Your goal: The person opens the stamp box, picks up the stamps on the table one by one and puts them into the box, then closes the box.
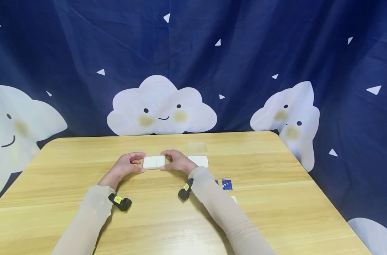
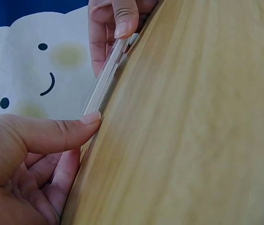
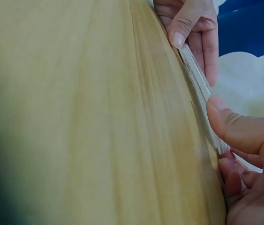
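A shallow clear plastic box (image 1: 154, 162) with two white rectangular pieces side by side in it is low at the table, between both hands. My left hand (image 1: 128, 165) holds its left end, thumb on the near side and fingers toward the far side. At the opposite end, my right hand (image 1: 177, 161) grips it the same way. Seen edge-on in the left wrist view, the box (image 2: 104, 86) shows thin clear walls. In the right wrist view, the thumb (image 3: 237, 126) presses the edge of the box (image 3: 199, 89). Contact of the far fingers is partly hidden.
Right of the box lie a clear plastic lid (image 1: 196, 147) and a white rectangular piece (image 1: 199, 161). A dark blue card (image 1: 226, 184) lies nearer, with another dark piece and a pale one partly hidden by the right sleeve. A cloud-patterned curtain (image 1: 193, 53) hangs behind the table (image 1: 161, 226).
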A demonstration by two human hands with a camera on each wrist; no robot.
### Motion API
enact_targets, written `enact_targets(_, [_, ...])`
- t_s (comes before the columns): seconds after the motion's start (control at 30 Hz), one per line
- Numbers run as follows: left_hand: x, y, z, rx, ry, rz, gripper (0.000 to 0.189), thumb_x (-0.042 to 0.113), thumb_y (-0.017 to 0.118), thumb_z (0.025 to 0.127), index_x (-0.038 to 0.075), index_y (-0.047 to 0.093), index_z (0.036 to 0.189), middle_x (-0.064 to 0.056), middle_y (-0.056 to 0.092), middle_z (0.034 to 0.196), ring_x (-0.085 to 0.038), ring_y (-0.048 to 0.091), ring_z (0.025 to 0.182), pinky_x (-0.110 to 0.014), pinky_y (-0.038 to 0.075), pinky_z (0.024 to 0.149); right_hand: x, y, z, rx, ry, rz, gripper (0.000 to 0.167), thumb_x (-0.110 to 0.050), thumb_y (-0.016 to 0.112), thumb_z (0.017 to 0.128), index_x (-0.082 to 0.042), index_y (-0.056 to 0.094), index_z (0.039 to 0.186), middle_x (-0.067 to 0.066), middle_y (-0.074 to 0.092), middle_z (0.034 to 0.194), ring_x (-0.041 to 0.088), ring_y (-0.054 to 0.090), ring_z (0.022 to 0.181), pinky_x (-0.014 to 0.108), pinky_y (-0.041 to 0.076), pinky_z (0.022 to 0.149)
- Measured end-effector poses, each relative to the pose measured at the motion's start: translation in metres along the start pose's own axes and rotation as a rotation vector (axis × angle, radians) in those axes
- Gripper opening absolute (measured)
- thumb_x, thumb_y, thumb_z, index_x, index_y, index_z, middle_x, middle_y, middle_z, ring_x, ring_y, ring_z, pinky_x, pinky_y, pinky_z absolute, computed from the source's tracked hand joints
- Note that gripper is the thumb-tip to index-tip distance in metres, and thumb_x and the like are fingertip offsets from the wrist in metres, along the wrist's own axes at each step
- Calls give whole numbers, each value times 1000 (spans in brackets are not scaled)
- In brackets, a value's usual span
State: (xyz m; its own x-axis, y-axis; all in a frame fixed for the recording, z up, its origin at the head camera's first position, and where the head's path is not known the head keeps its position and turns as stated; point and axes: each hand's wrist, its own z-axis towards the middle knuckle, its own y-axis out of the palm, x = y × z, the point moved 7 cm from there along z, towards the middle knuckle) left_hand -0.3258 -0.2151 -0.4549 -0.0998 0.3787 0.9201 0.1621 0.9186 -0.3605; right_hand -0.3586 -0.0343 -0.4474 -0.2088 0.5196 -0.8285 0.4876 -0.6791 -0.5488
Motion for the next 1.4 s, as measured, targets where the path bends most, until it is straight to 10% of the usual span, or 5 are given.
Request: enact_targets(1.4, [0,-1,2,-15,-32,30,70,-7,73,72,-3,45,135,-23,44,139,-29,45,111,-28,42,88,-1,-2,0,90,-20,-33,57,-8,86,64,-14,65,116,-1,56,102,13,46,89,26,41,80])
